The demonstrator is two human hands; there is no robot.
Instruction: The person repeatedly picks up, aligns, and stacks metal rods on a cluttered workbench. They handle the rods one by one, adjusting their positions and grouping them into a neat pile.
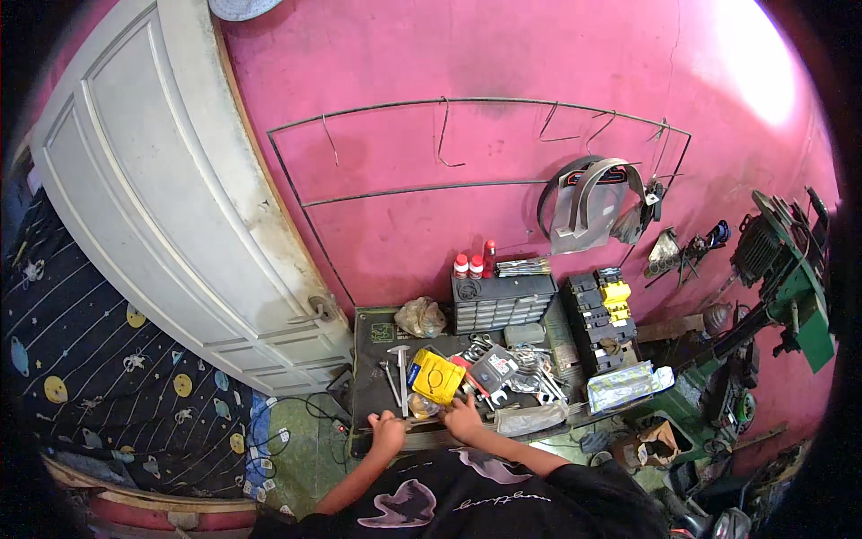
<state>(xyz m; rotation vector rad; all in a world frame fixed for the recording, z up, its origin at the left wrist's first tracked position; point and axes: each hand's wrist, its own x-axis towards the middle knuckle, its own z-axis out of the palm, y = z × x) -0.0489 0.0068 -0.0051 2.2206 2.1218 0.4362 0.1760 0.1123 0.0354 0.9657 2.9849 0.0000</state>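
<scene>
The pink wall (pixel 386 63) carries a dark metal frame (pixel 431 187) with hooks (pixel 443 131), and strong light (pixel 759 67) washes its upper right. At left stands a white panelled door (pixel 135 108) (edge visibly stained), beside dark, planet-patterned cloth (pixel 135 377). Greenish tiled floor (pixel 301 429) shows below.

No text reads clearly — white script (pixel 501 500) marks the black shirt (pixel 584 499)

Left: white door (pixel 171 180), dark planet-print fabric (pixel 108 359) beside it. Far side: pink wall (pixel 386 54), thin metal rack (pixel 449 186) with wire hooks (pixel 443 135). Right: green machine (pixel 813 332).
</scene>
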